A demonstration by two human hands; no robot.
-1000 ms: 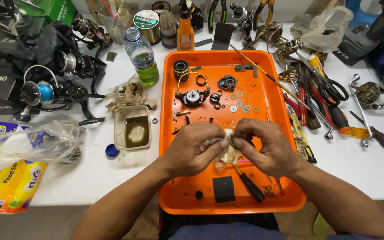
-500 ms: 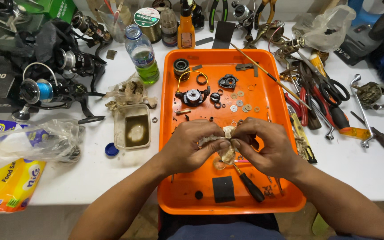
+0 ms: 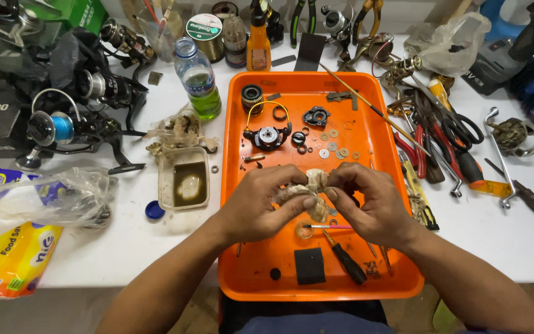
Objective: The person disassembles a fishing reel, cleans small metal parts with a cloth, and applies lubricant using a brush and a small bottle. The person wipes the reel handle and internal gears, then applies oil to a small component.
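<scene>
Over the middle of an orange tray (image 3: 412,284), my left hand (image 3: 261,207) and my right hand (image 3: 369,204) meet and both pinch a crumpled, dirty piece of tissue (image 3: 307,188). Whatever is wrapped inside the tissue is hidden by my fingers. Just under my hands lie a small pink-handled brush (image 3: 329,227), a black-handled screwdriver (image 3: 347,263) and a black square pad (image 3: 309,266). Farther up the tray sit a black reel body with a yellow wire (image 3: 267,135), a black spool (image 3: 252,94) and several small washers (image 3: 332,148).
Left of the tray stand a small tub of dirty liquid (image 3: 183,179), a plastic bottle of green liquid (image 3: 198,77), fishing reels (image 3: 63,127) and plastic bags (image 3: 38,198). Pliers, scissors and wrenches (image 3: 446,133) crowd the right side. A yellow packet (image 3: 10,256) lies at the front left.
My hands have stayed over the tray's middle, working the tissue between the fingers; the wad has shifted slightly. Nothing else on the table has moved.
</scene>
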